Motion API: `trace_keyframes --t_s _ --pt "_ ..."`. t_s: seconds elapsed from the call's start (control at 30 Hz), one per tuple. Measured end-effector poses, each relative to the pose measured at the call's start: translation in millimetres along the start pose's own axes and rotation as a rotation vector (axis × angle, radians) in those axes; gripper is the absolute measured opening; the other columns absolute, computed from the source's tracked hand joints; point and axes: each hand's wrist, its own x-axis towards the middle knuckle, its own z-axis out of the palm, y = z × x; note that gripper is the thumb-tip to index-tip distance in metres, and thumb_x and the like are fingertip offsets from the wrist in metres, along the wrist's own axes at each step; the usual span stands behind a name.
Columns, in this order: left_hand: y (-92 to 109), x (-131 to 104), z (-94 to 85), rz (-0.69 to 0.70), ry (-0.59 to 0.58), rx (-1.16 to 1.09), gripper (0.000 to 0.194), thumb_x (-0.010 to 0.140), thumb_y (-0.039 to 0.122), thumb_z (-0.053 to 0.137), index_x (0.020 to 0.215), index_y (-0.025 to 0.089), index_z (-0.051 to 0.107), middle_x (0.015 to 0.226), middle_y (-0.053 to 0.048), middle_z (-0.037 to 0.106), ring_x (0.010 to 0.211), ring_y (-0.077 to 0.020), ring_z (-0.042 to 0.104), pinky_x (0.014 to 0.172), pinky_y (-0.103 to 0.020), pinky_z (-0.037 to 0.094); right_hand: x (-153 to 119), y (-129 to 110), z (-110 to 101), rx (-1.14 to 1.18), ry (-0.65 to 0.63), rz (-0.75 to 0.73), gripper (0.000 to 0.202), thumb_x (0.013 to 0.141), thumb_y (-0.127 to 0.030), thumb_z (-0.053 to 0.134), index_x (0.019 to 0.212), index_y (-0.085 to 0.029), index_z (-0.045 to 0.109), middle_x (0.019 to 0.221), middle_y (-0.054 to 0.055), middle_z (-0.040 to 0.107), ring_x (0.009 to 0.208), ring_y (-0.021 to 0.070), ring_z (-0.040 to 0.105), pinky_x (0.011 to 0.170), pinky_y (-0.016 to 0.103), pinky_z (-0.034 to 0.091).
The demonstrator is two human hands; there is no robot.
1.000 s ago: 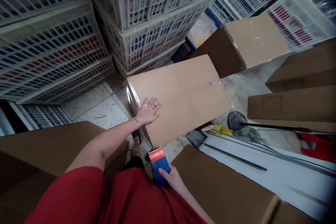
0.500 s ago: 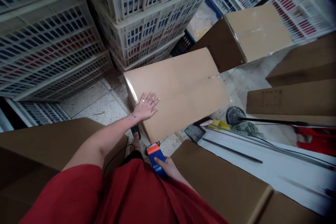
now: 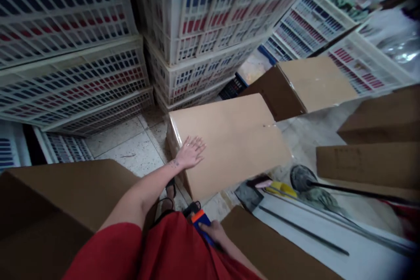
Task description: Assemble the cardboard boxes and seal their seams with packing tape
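Note:
A closed, taped cardboard box (image 3: 236, 140) stands on the tiled floor in front of me. My left hand (image 3: 191, 152) lies flat on its near left corner, fingers spread. My right hand (image 3: 214, 231) is down by my hip, closed around a blue tape dispenser with an orange end (image 3: 201, 221). My red garment fills the lower middle of the view, and my sandalled foot shows just below the box.
Stacked white plastic crates (image 3: 197, 30) with blue and red packs wall the back and left. More cardboard boxes (image 3: 315, 81) stand at right, and a large one (image 3: 65, 197) at my left. A fan stand (image 3: 303, 179) and a yellow object (image 3: 280, 189) lie on the floor.
The view has tilted upward, so the crates fill more of the frame. My right hand with the tape dispenser has drawn down and closer to my hip. My left hand stays on the box.

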Motion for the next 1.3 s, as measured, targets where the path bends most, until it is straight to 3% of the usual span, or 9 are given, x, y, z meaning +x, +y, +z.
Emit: trace_keyframes --t_s 0.17,0.3,0.4,0.5,0.7,0.83,1.03,1.17,1.3 --pt "-15.2 5.7 -8.6 -0.121 0.109 -0.045 0.055 0.093 0.04 0.042 0.144 0.022 0.035 0.153 -0.009 0.029 0.145 -0.0251 0.015 0.118 -0.048 0.013 -25.3 14.6 -89.5 -0.062 0.1 0.035 0.045 0.054 -0.066 0.063 0.057 -0.021 0.063 0.054 0.005 0.064 0.058 0.0265 0.062 0.059 0.036 0.048" --pt "-46.6 30.8 -19.3 -0.464 0.298 -0.091 0.06 0.088 0.027 0.048 0.145 0.016 0.032 0.156 -0.015 0.019 0.145 -0.0302 0.007 0.117 -0.051 0.016 -24.0 -23.8 -141.5 -0.055 0.341 -0.038 0.056 0.059 -0.07 0.062 0.083 -0.02 0.066 0.081 0.01 0.073 0.083 0.031 0.068 0.075 0.036 0.052" --pt "-71.9 46.3 -21.4 -0.711 0.407 -0.134 0.059 0.087 0.024 0.048 0.143 0.013 0.033 0.155 -0.018 0.018 0.145 -0.0312 0.006 0.115 -0.054 0.02 8.5 -69.2 -138.4 -0.247 0.587 -0.123 0.061 0.065 -0.074 0.054 0.092 -0.02 0.059 0.073 0.009 0.07 0.076 0.0297 0.067 0.07 0.036 0.051" --pt "-89.6 51.9 -17.1 -0.787 0.462 -0.179 0.056 0.088 0.024 0.047 0.142 0.014 0.035 0.155 -0.016 0.02 0.145 -0.0299 0.007 0.114 -0.055 0.025 49.6 -98.8 -113.9 -0.541 0.618 -0.202 0.057 0.077 -0.072 0.042 0.092 -0.019 0.053 0.064 0.008 0.064 0.066 0.0277 0.064 0.064 0.035 0.047" --pt "-102.1 47.5 -8.3 -0.929 0.493 -0.371 0.07 0.089 0.028 0.047 0.149 0.014 0.014 0.158 -0.016 0.008 0.142 -0.0243 0.024 0.109 -0.039 0.039 82.9 -98.8 -80.9 -0.952 0.736 -0.257 0.053 0.089 -0.063 0.03 0.093 -0.014 0.051 0.074 0.014 0.064 0.075 0.0301 0.064 0.065 0.035 0.044" --pt "-72.0 26.1 14.7 -0.993 0.527 -0.457 0.074 0.094 0.028 0.037 0.15 0.013 -0.01 0.153 -0.019 0.024 0.139 -0.0236 0.032 0.107 -0.04 0.041 81.4 -95.7 -81.4 -0.991 0.771 -0.267 0.053 0.089 -0.062 0.035 0.093 -0.012 0.053 0.073 0.014 0.064 0.072 0.0287 0.064 0.063 0.033 0.043" --pt "28.1 -32.2 73.2 -1.069 0.582 -0.558 0.071 0.098 0.038 0.025 0.146 0.018 -0.023 0.15 -0.018 0.032 0.13 -0.021 0.045 0.101 -0.037 0.046 76.9 -97.0 -83.1 -0.965 0.785 -0.286 0.055 0.088 -0.061 0.037 0.097 -0.01 0.055 0.072 0.016 0.064 0.07 0.0296 0.064 0.059 0.034 0.041" --pt "80.5 -57.6 90.7 -1.139 0.431 -0.48 0.065 0.099 0.039 0.013 0.146 0.013 -0.022 0.151 -0.017 0.029 0.132 -0.0165 0.042 0.103 -0.031 0.044 69.2 -90.9 -85.3 -0.937 0.774 -0.31 0.056 0.089 -0.06 0.036 0.101 -0.009 0.055 0.074 0.017 0.064 0.07 0.0296 0.064 0.06 0.035 0.043" --pt "104.5 -76.9 89.7 -1.077 0.267 -0.344 0.062 0.098 0.037 0.004 0.146 0.006 -0.019 0.144 -0.024 0.037 0.125 -0.021 0.051 0.097 -0.037 0.047 61.2 -84.5 -89.0 -0.899 0.764 -0.338 0.054 0.089 -0.058 0.038 0.103 -0.008 0.053 0.076 0.017 0.065 0.074 0.0308 0.065 0.064 0.035 0.044"
